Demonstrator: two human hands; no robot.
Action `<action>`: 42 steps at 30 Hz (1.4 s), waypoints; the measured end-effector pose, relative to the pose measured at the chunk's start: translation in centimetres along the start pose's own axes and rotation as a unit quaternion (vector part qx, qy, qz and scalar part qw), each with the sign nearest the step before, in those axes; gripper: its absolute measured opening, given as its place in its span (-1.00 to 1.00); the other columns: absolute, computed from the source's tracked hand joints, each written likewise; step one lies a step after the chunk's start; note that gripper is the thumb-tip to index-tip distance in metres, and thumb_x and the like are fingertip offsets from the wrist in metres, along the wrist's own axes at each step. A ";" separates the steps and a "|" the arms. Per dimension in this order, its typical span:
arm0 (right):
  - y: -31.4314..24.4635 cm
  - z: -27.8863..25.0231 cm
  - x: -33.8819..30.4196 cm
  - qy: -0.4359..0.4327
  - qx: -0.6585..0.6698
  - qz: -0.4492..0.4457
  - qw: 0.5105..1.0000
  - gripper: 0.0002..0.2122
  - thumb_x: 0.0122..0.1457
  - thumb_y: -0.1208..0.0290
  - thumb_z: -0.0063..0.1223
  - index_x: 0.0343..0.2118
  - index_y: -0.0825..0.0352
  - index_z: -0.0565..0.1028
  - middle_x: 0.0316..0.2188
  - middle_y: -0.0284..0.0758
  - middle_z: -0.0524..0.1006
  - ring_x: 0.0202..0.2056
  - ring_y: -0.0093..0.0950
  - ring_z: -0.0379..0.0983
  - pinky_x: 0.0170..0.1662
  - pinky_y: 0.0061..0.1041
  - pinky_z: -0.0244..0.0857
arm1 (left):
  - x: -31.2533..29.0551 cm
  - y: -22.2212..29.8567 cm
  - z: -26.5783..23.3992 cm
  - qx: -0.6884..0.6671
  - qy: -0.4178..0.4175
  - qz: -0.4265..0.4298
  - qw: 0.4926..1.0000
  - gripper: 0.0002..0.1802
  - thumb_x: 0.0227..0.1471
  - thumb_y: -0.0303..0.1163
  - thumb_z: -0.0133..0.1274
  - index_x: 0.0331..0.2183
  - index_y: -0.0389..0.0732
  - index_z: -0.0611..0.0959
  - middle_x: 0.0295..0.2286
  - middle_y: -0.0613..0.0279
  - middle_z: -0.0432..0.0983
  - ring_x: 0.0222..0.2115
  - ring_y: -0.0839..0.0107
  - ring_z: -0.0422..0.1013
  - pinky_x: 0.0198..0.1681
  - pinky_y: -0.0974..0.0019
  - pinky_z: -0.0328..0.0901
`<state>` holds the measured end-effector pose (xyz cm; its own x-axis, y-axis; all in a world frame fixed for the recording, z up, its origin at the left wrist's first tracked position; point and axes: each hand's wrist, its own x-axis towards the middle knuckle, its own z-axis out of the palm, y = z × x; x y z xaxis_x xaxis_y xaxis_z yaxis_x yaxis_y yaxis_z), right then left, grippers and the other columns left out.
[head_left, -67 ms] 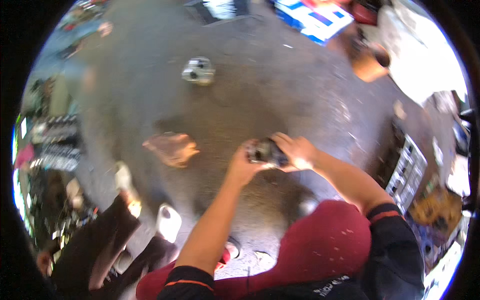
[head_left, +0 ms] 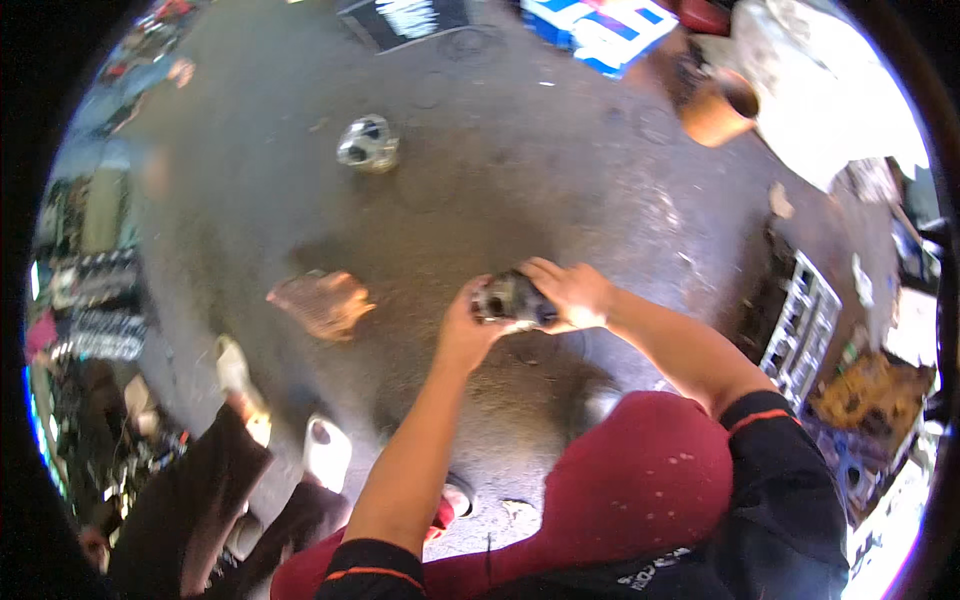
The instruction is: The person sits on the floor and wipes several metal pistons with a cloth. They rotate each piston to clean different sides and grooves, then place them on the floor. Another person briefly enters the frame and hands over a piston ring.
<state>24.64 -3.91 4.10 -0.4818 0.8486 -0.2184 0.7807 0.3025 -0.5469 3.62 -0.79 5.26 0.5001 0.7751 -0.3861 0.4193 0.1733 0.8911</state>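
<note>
My left hand (head_left: 466,325) and my right hand (head_left: 578,298) are closed round a dark, greasy metal part (head_left: 515,300) in front of my knees. Its left end, beside my left fingers, shows a roundish opening and lighter metal. My right fingers wrap over its dark far end and hide some of it. On the floor to the left lies a crumpled brownish cloth (head_left: 322,303), apart from both hands. Farther off stands a round silver metal piece (head_left: 368,145) with several dark holes.
At the right lies a long silver engine casting (head_left: 802,335). Beyond it stand an orange-brown cylinder (head_left: 720,108) and a big white sack (head_left: 835,90). A blue-and-white box (head_left: 600,35) and a black box (head_left: 405,20) lie far ahead. Another person's dark-trousered leg (head_left: 190,495) is close at left.
The whole scene has shifted slightly left in the view and looks sharper. Both hands keep their hold on the metal part.
</note>
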 end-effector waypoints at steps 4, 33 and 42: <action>3.4 3.4 2.8 0.040 0.003 -0.031 0.999 -0.05 0.11 -0.18 0.24 0.41 0.27 0.05 0.20 0.10 0.36 -0.28 0.06 0.61 -0.25 -0.03 0.54 | 1.5 -2.8 -2.7 -0.032 0.086 -0.039 0.995 -0.03 -0.32 -0.31 0.60 0.11 -0.41 0.49 -0.01 -0.01 0.57 -0.04 0.21 0.54 0.04 0.20 0.45; -1.8 6.4 -4.4 0.115 0.315 0.162 0.928 -0.50 0.12 -0.02 0.36 -0.20 0.41 0.54 -0.26 0.03 0.62 -0.18 0.05 0.58 -0.15 -0.14 0.44 | -5.3 -2.3 0.8 0.361 0.091 0.128 0.919 0.01 -0.28 -0.30 0.51 0.24 -0.13 0.44 0.10 -0.09 0.32 0.17 -0.13 0.24 0.23 -0.16 0.17; -2.0 4.1 -3.1 0.103 0.186 0.197 0.957 -0.51 0.24 -0.01 0.21 -0.17 0.43 0.42 -0.46 0.03 0.60 -0.35 0.09 0.58 -0.27 0.01 0.42 | -1.2 -0.9 -0.3 0.391 0.005 0.095 0.916 -0.16 -0.28 -0.35 0.49 0.11 -0.13 0.54 0.04 0.00 0.41 0.11 -0.08 0.32 0.19 -0.11 0.23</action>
<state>22.95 -8.90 2.53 -0.0597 0.9444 -0.3234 0.6718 -0.2016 -0.7128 2.46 -1.71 4.98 0.6154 0.7521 -0.2359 0.7412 -0.4503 0.4979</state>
